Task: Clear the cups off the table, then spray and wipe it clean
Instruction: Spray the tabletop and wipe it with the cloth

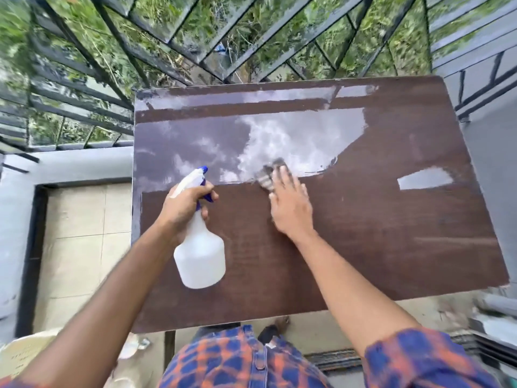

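Two hands: left (183, 207) grasps bottle (200, 259), right (291, 204) presses cloth (270, 175).

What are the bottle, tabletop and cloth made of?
Bottle: translucent white plastic, matte, with a blue-and-white trigger head.
Tabletop: looks like dark brown wood-grain laminate, glossy enough to mirror the sky.
Cloth: seems woven fabric, grey striped; blurred under the right hand.

Head camera looks steeply down, close over the table (363, 233) toward the railing (112, 65).
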### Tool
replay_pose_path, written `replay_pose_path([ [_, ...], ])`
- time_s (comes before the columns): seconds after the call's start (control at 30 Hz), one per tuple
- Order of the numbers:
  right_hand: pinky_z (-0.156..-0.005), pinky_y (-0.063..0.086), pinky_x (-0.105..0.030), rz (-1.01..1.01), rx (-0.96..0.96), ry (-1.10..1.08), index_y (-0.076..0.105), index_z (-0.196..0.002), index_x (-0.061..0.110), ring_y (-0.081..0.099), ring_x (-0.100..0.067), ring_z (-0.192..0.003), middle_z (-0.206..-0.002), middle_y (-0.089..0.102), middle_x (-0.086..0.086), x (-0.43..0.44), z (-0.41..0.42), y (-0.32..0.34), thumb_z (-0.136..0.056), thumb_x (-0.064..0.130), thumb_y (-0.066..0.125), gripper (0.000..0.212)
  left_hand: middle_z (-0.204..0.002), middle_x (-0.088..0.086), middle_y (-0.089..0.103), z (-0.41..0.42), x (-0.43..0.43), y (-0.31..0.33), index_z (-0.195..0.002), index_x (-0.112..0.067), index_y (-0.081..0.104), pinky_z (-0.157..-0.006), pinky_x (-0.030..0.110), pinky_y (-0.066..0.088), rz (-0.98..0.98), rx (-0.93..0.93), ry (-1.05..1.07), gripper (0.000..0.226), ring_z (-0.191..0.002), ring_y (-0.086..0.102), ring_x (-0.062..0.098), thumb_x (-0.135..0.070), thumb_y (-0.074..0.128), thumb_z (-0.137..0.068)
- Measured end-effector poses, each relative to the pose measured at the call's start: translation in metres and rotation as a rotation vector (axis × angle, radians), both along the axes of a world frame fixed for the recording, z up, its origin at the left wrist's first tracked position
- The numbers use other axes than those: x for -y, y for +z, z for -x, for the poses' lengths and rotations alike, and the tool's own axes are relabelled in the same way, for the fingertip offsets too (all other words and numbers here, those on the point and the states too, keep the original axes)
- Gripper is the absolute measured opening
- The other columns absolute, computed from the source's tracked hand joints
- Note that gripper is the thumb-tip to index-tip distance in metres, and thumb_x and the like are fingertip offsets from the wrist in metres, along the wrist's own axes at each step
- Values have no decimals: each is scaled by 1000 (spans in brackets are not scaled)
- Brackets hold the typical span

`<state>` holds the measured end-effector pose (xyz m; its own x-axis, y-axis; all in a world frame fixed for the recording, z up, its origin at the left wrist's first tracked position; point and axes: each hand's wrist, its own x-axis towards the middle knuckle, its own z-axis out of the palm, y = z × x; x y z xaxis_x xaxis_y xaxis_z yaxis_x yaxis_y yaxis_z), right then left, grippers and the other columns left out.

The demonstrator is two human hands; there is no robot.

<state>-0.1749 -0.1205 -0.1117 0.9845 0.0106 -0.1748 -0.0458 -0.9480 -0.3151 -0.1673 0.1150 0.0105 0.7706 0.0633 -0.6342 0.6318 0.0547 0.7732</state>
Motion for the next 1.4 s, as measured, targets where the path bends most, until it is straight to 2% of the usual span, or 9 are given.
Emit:
replay_pose_path([
  [0.17,-120,22,-49,14,-10,-587,23,-160,14,22,-36,-151,-168,18,-8,65,-29,1,-103,25,46,62,-82,6,66,-36,-17,2,-89,-13,61,-46,25,39,22,1,29,6,-41,40,16,-11,60,-95],
  [0.27,-118,25,-52,14,33,-634,28,-158,11,26,-40,-149,-166,23,-11,42,-16,-5,-99,23,50,64,-77,4,65,-58,-27,5,-86,-19,61,-46,25,37,46,38,52,17,-42,38,17,-6,56,-96],
  [0.43,-122,15,-50,-28,-1,-213,26,-159,18,21,-32,-152,-167,22,-5,-74,-31,-3,-99,28,43,63,-72,2,64,-97,-47,0,-86,-20,60,-44,23,37,46,27,66,20,-38,38,15,-4,53,-97],
  [0.7,-122,22,-51,-60,-67,298,30,-158,22,22,-29,-152,-167,23,0,-139,-195,3,-98,29,47,62,-73,6,61,-147,-65,-7,-82,-13,57,-41,24,36,-22,59,61,18,-40,47,8,-1,53,-95],
  [0.8,-124,18,-50,-45,-101,282,18,-161,26,14,-27,-154,-169,11,3,-115,-239,10,-102,31,43,64,-75,5,64,-161,-67,-11,-83,-13,59,-46,27,37,-14,35,65,15,-39,41,14,-6,54,-96],
  [0.93,-125,15,-52,-1,-48,6,7,-162,25,8,-30,-155,-170,3,-1,-20,-254,8,-105,33,36,65,-72,4,67,-173,-59,-12,-83,-14,61,-48,28,37,-17,26,75,15,-38,39,17,-6,55,-94],
  [1.07,-117,28,-53,104,-43,-372,14,-160,17,25,-36,-149,-169,11,-7,117,-239,9,-103,32,37,63,-76,5,66,-176,-36,-10,-84,-14,60,-49,29,38,-31,19,24,14,-39,39,16,-6,55,-95],
  [1.23,-118,26,-50,100,-49,-713,24,-155,11,27,-39,-147,-167,14,-11,213,-218,3,-96,31,39,64,-78,5,66,-170,3,-13,-85,-10,60,-50,28,37,-50,16,-24,12,-39,39,18,-5,56,-95],
  [1.4,-115,29,-50,121,3,-487,20,-158,15,25,-36,-147,-167,18,-7,184,-260,1,-99,21,45,64,-81,7,65,-161,60,-16,-98,-10,61,-49,29,36,-78,18,-39,10,-39,38,18,-3,55,-94],
])
